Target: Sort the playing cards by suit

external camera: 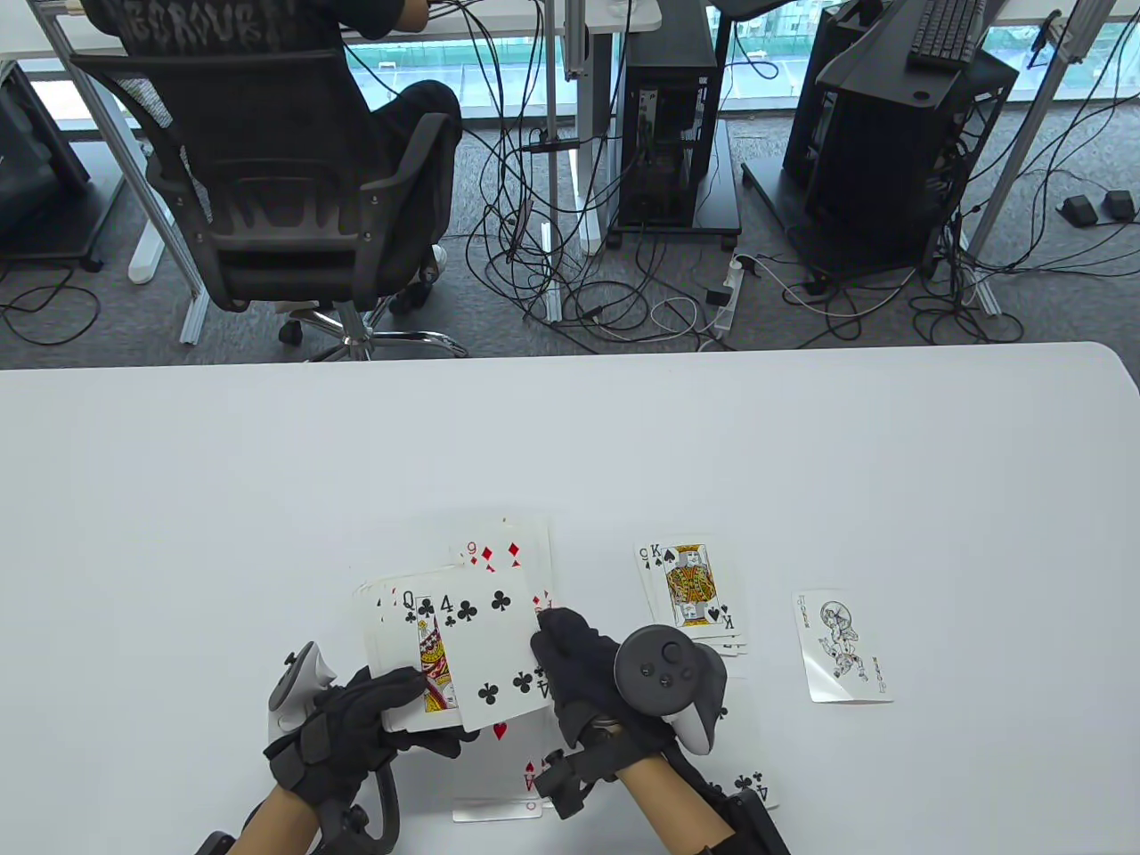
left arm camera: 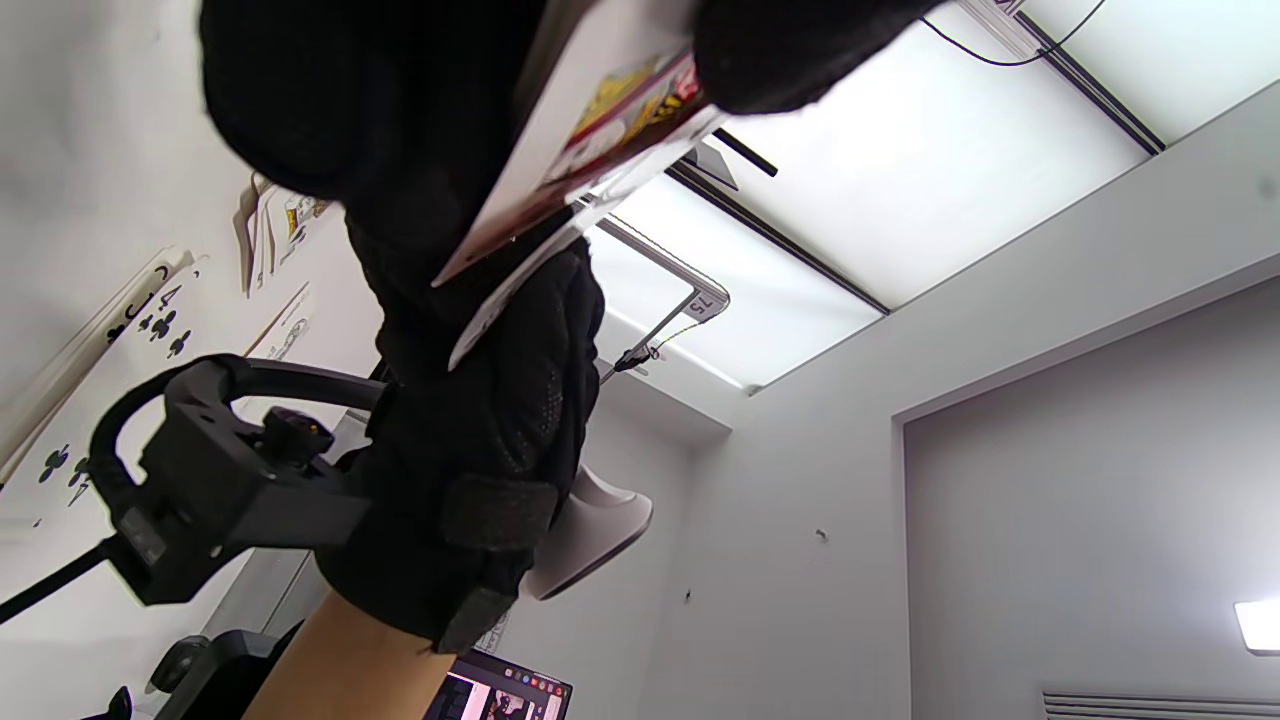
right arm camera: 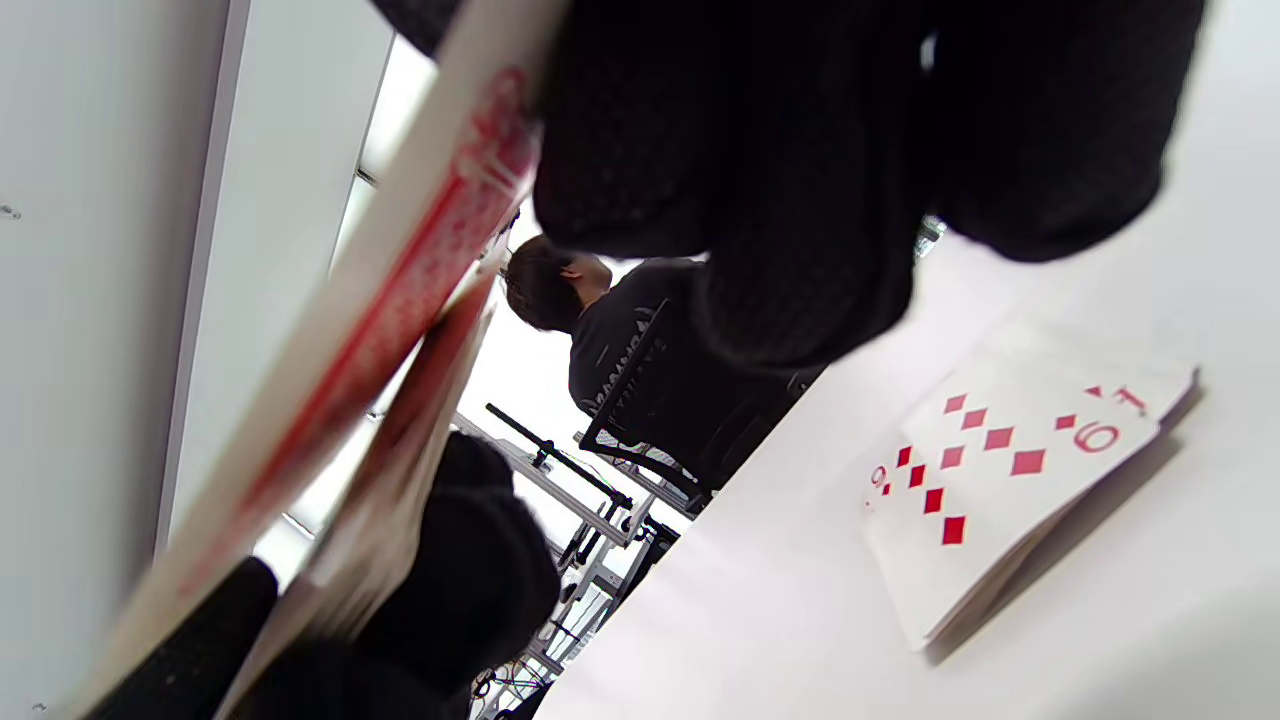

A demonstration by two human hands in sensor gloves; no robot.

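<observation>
A fan of cards is gripped in the left hand above the table, its four of clubs pinched by the right hand, beside the spades pile.

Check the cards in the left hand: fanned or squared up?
Fanned. The left hand holds a spread with staggered edges and the queen of clubs showing; the right hand pinches the four of clubs.

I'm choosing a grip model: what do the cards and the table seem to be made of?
Cards: probably coated paper stock, thin and smooth; the held ones stay flat, with crisp printed faces.
Table: smooth white top with a soft sheen, likely laminate or plastic; the pictures do not settle which.
</observation>
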